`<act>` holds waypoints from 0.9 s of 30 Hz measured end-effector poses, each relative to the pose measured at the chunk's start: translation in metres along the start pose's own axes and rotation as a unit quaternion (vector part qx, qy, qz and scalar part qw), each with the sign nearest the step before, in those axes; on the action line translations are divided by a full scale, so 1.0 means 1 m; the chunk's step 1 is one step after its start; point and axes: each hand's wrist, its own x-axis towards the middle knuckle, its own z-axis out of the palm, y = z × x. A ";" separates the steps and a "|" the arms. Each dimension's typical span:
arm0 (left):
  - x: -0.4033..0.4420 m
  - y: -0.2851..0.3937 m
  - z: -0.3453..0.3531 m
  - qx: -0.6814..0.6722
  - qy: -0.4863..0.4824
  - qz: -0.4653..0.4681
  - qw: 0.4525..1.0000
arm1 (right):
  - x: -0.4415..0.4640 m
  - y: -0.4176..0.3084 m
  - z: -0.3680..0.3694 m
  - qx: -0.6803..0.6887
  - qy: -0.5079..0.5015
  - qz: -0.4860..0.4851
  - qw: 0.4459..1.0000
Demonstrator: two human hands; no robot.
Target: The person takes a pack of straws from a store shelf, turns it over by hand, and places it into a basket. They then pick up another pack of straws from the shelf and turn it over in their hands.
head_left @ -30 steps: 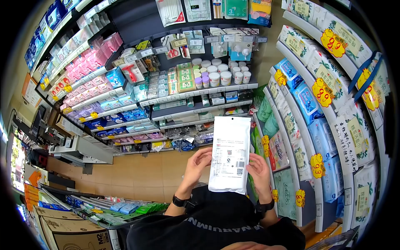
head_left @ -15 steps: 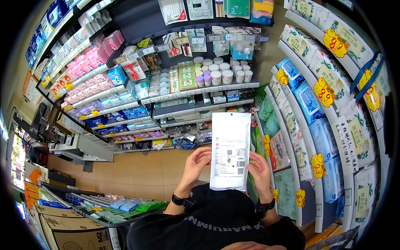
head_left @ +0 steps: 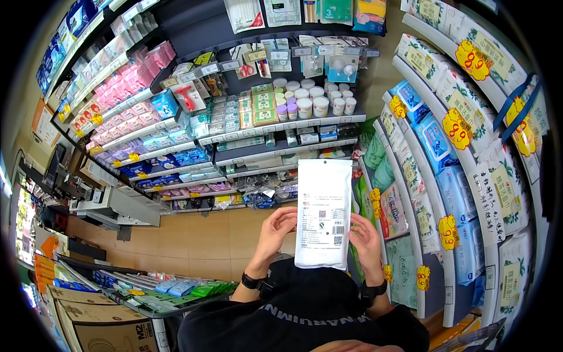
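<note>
A white flat packet (head_left: 324,246) stands upright in front of my chest, its printed side toward me. Small lines of text, a QR code and barcodes show on it, and a hang hole sits near its top edge. At its left edge my left hand (head_left: 275,230) grips it with bent fingers, the fingertips partly hidden behind the packet. My right hand (head_left: 366,237) holds the opposite edge, its fingers curled as well. Both wrists wear dark bands.
Ahead, a shelf (head_left: 281,136) carries tubs (head_left: 304,107), boxes and hanging packs. Bagged goods fill the curved shelves close on my right, with yellow price tags (head_left: 458,129). Cardboard boxes (head_left: 111,328) and a rack of packets (head_left: 205,290) stand at lower left. Tiled floor (head_left: 205,234) lies between.
The packet has shifted very slightly in my hands. Both hands keep nearly the same place and grip.
</note>
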 end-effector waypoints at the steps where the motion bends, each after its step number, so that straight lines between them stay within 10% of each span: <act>1: 0.000 -0.001 0.000 0.000 0.001 0.001 1.000 | 0.000 0.001 -0.001 -0.003 0.001 -0.001 1.000; 27: 0.000 0.002 0.004 -0.005 0.001 -0.007 1.000 | -0.001 -0.005 -0.002 -0.017 -0.005 -0.024 1.000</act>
